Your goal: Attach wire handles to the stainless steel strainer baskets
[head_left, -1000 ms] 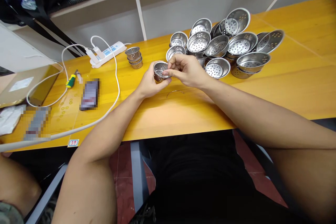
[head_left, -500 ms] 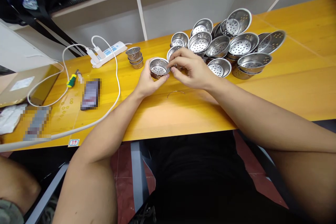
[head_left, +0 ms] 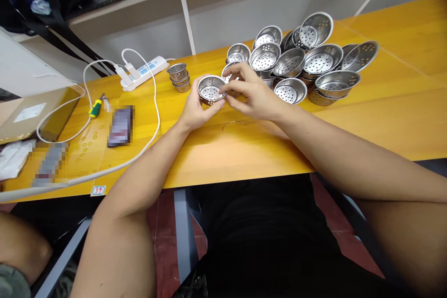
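Note:
A small round steel strainer basket [head_left: 211, 89] with holes in its floor and wall is held just above the table, its mouth tilted towards me. My left hand [head_left: 195, 111] wraps round its left and near side, thumb along the front. At the basket's right rim, my right hand [head_left: 253, 93] pinches with the index fingertip inside and the thumb outside. Whether a thin wire is also between these fingers is too small to tell. Another strainer basket [head_left: 228, 71] stands partly hidden behind my right fingers. A thin curved wire [head_left: 233, 122] lies on the table below my hands.
Several more strainer baskets [head_left: 319, 61] are piled on the right of the yellow table [head_left: 244, 153]. A short stack of baskets [head_left: 179, 74] stands left of my hands. Further left are a power strip [head_left: 146, 72], white cables, a green-yellow screwdriver [head_left: 95, 109] and a blurred phone-like object [head_left: 120, 125].
My right index finger has shifted slightly over the rim into the basket. The basket has tilted a little more towards me, while my left hand keeps its hold.

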Tool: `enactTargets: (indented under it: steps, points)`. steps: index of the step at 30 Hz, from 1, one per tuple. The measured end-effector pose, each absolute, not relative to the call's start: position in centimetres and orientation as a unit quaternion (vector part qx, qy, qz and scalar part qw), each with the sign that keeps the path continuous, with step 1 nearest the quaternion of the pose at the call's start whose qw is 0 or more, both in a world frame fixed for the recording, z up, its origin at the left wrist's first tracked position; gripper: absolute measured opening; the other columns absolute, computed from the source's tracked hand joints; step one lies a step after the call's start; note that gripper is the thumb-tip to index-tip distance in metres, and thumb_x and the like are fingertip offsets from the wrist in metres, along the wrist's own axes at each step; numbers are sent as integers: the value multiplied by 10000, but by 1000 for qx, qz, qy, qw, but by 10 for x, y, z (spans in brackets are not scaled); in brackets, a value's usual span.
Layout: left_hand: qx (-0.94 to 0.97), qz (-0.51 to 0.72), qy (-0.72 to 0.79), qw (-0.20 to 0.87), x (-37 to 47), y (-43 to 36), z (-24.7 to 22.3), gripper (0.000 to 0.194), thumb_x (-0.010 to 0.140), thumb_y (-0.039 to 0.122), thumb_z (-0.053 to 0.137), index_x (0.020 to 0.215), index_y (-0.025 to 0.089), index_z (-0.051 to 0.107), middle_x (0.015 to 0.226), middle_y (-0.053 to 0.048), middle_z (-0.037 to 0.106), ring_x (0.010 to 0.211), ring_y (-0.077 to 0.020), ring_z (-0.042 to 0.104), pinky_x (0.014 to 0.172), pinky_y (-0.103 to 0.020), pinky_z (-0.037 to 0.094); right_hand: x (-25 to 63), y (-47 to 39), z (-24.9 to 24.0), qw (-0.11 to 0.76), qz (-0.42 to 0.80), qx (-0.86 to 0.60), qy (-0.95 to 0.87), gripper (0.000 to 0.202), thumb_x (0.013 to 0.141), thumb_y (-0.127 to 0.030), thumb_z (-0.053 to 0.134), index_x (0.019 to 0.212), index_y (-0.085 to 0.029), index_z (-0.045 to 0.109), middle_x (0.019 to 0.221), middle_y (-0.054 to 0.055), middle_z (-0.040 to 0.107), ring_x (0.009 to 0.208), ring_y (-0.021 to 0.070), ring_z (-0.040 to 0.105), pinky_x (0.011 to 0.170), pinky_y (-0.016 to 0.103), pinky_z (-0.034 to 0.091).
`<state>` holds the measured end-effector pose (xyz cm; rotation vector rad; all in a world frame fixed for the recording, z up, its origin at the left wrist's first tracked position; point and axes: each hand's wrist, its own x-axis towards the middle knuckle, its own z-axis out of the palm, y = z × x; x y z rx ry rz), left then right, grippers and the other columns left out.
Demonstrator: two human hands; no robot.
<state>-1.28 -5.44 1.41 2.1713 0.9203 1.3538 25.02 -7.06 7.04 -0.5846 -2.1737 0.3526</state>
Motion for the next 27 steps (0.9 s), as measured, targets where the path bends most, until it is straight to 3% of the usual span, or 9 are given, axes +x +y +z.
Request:
enactTargets:
  steps: [4, 8, 13, 16, 19, 22, 27]
  points:
    - [771, 489, 347, 214, -16, -51, 14, 1070, 991, 966, 792, 1785, 411, 339, 1831, -170, 572, 1660, -376, 714, 1342, -578, 676, 259, -62, 83, 448, 117, -259, -848, 190, 1191, -481, 746, 1239, -392, 907, 1392, 148, 740, 1304, 408, 710, 1192, 680, 637]
    - [762, 481, 382, 207, -24, -51, 14, 1009, 997, 841, 853, 1778, 426, 367, 1899, -183, 546, 1591, -377, 736, 1308, -605, 664, 283, -34, 99, 492, 31, -332, -805, 228, 1194, -511, 802, 1274, -338, 929, 1302, 176, 753, 1256, 403, 706, 1152, 640, 607]
    - [759, 485, 395, 182, -33, -46, 12, 851, 1043, 741, 800, 1715, 369, 433, 1854, -192, 577, 1589, -371, 718, 1333, -610, 623, 304, 18, 116, 395, -73, -436, -806, 282, 1147, -291, 832, 1390, -267, 974, 1381, 217, 824, 1295, 402, 736, 1110, 603, 540]
    - [751, 489, 416, 156, -38, -42, 13, 826, 1036, 682, 837, 1693, 347, 465, 1802, -192, 598, 1605, -389, 699, 1377, -635, 592, 299, 44, 117, 348, -96, -450, -817, 230, 1095, -261, 874, 1287, -236, 996, 1301, 215, 849, 1143, 344, 707, 1050, 581, 522]
    - [738, 508, 429, 118, -46, -38, 18, 784, 1038, 664, 869, 1654, 335, 513, 1797, -185, 585, 1714, -413, 617, 1500, -668, 505, 289, 62, 111, 318, -97, -472, -817, 153, 1004, -192, 930, 1137, -231, 996, 1158, 179, 836, 1006, 291, 647, 1036, 570, 503]
    - [712, 531, 454, 71, -59, -33, 25, 759, 1024, 667, 912, 1606, 333, 557, 1885, -175, 502, 1878, -436, 434, 1627, -693, 346, 284, 71, 103, 298, -96, -486, -816, 137, 947, -138, 939, 1049, -222, 978, 1066, 155, 811, 951, 268, 606, 1039, 560, 493]
    - [671, 549, 495, 63, -91, -15, 26, 905, 930, 514, 1020, 1683, 356, 544, 2001, -162, 375, 1989, -469, 235, 1681, -746, 151, 283, 69, 101, 283, -124, -449, -838, 228, 908, -134, 922, 1115, -215, 971, 1120, 176, 815, 967, 279, 597, 1003, 525, 528]
